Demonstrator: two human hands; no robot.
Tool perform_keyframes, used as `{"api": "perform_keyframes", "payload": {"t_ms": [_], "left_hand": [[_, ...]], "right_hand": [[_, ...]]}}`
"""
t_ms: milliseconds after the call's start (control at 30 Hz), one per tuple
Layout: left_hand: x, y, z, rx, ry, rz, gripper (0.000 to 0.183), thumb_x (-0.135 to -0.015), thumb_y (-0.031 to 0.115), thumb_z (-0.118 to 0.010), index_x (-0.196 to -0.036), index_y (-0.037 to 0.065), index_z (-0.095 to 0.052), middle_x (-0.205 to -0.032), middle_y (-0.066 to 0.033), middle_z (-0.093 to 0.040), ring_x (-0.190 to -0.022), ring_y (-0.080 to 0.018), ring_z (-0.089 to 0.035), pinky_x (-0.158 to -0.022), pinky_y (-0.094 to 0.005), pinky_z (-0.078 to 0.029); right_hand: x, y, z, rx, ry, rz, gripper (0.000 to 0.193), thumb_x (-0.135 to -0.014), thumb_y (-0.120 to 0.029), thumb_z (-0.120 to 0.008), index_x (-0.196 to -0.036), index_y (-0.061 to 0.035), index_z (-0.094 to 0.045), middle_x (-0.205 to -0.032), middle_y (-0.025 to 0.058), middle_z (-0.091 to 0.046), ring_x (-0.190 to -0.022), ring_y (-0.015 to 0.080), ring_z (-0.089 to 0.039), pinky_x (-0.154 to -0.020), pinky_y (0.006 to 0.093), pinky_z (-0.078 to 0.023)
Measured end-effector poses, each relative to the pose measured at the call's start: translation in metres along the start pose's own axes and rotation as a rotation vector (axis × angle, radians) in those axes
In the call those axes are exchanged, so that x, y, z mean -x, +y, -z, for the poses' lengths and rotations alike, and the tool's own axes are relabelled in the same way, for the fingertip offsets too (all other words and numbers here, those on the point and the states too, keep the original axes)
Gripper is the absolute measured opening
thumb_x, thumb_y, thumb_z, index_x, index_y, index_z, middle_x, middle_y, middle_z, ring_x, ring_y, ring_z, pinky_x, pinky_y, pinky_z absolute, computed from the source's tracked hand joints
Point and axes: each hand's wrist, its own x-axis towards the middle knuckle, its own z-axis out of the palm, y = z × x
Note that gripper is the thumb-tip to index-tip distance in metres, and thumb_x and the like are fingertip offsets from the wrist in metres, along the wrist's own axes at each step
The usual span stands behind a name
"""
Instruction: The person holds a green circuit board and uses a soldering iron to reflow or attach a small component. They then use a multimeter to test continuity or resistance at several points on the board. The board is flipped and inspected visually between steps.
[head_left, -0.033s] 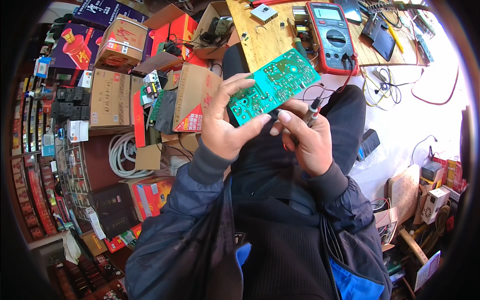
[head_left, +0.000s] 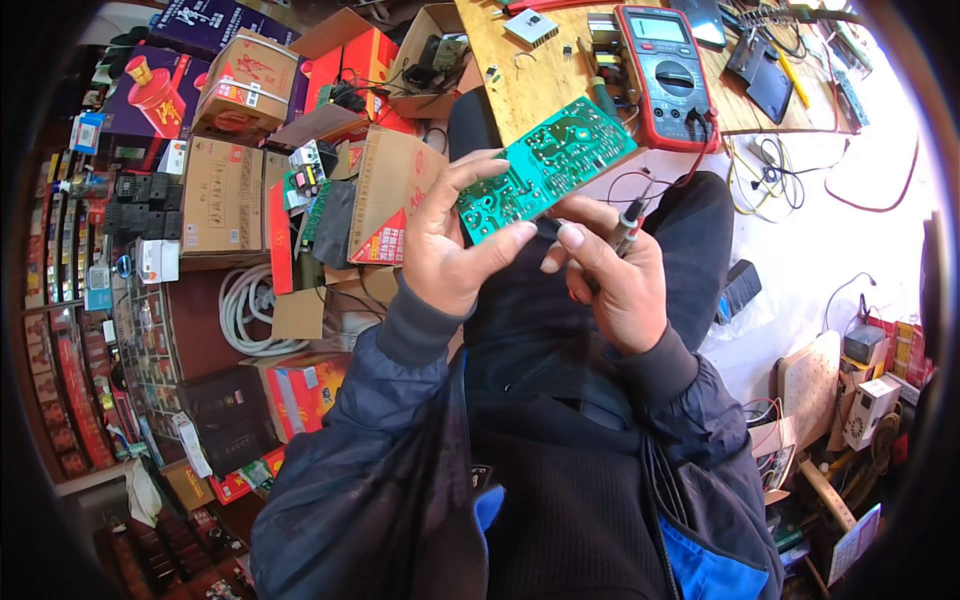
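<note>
A green circuit board [head_left: 555, 155] is held tilted above my lap, its soldered side facing up. My left hand [head_left: 450, 235] grips its left end, thumb along the near edge and fingers at the far edge. My right hand [head_left: 615, 270] is closed around multimeter probes [head_left: 629, 222], whose tips point up and away. Its thumb and fingertips are close to the board's near edge; whether they touch it I cannot tell. A red lead runs from the probes towards a red-framed multimeter [head_left: 672, 75] on the wooden table beyond the board. The board's underside is hidden.
The wooden table [head_left: 590, 75] carries a heatsink [head_left: 531, 30], small loose components and a dark phone-like slab [head_left: 698, 20]. Open cardboard boxes [head_left: 385, 190] crowd my left, with a coiled white cable [head_left: 245, 310] below. Cables [head_left: 768, 170] and a white power-supply-like box [head_left: 871, 410] lie right.
The circuit board has tilted slightly in my left hand, so its near right edge shows more. Both hands are otherwise almost where they were.
</note>
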Motion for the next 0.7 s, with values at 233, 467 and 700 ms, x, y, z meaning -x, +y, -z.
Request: {"api": "perform_keyframes", "payload": {"t_ms": [233,467,700], "left_hand": [[0.003,-0.013,0.018,0.426,0.045,0.196,0.041,-0.100,0.013,-0.071,-0.137,-0.004,-0.066,-0.138,-0.0188,-0.070,-0.130,-0.0265,-0.066,-0.118,-0.0443,-0.046],[-0.001,-0.022,0.030,0.716,0.043,0.374,0.062,-0.101,0.042,-0.072,-0.149,0.005,-0.058,-0.139,-0.0163,-0.069,-0.127,-0.0329,-0.066,-0.114,-0.0513,-0.050],[-0.001,-0.024,0.033,1.153,-0.032,0.497,0.080,-0.099,0.058,-0.070,-0.159,0.009,-0.050,-0.151,-0.0237,-0.058,-0.134,-0.0411,-0.060,-0.116,-0.0677,-0.042]], "right_hand": [[0.004,-0.004,-0.005,-0.019,-0.087,0.060,0.044,-0.104,-0.014,-0.073,-0.145,0.0004,-0.065,-0.132,0.0113,-0.074,-0.088,0.0103,-0.072,-0.056,0.0184,-0.044],[0.003,-0.001,-0.003,-0.026,-0.080,0.065,0.046,-0.103,-0.013,-0.074,-0.145,0.0008,-0.064,-0.130,0.0124,-0.075,-0.086,0.0111,-0.071,-0.056,0.0189,-0.043],[0.005,-0.001,-0.002,-0.043,-0.072,0.060,0.047,-0.103,-0.014,-0.074,-0.147,0.0012,-0.062,-0.129,0.0118,-0.075,-0.086,0.0111,-0.071,-0.056,0.0190,-0.042]]}}
